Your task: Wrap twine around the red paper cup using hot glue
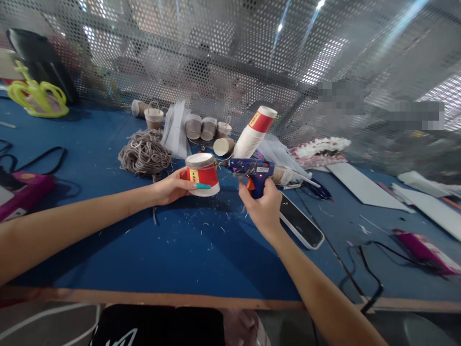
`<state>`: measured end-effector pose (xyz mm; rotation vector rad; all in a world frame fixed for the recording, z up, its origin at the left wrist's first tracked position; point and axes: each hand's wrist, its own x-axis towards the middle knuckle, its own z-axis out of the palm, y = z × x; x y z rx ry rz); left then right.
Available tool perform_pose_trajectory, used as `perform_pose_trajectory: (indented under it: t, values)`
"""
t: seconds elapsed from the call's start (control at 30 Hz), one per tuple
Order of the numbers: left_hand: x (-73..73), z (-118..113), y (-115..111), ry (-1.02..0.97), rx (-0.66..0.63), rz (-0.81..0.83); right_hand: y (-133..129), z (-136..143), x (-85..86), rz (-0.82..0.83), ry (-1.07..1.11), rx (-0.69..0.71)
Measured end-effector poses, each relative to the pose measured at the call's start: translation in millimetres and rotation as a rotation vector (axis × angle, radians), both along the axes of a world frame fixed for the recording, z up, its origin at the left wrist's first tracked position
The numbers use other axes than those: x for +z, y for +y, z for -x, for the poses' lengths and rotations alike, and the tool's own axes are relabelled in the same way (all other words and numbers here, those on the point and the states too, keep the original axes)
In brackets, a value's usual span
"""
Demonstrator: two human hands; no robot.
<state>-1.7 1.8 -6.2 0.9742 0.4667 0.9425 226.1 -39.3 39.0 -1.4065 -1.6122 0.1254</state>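
Observation:
My left hand [173, 186] holds a red and white paper cup [206, 179] upside down, its narrow end up and wrapped with grey cord. The fingers are closed around its left side. In my right hand [264, 204] is a blue glue gun [252, 168] with an orange trigger, a small red light showing on it. Its nozzle points left toward the cup, a little apart from it. Behind the left wrist lies a pile of grey cord [144, 153]. A leaning stack of paper cups [254, 132] stands behind the glue gun.
A phone [301, 221] lies beside my right wrist. Small wrapped cups [200, 127] line the back near a perforated metal screen [216, 57]. White boards [367, 186] and a magenta tool [425, 250] with a black cable are at right; a yellow crown shape [38, 96] is at far left.

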Motion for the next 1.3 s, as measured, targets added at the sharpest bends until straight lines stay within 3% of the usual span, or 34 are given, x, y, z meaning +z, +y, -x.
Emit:
perform_pose_trajectory:
  t: [1.3]
  values:
    - [-1.4,1.3,1.0,0.027,0.008,0.003,-2.9,-1.7,-8.0,-0.069,-0.149,0.012]
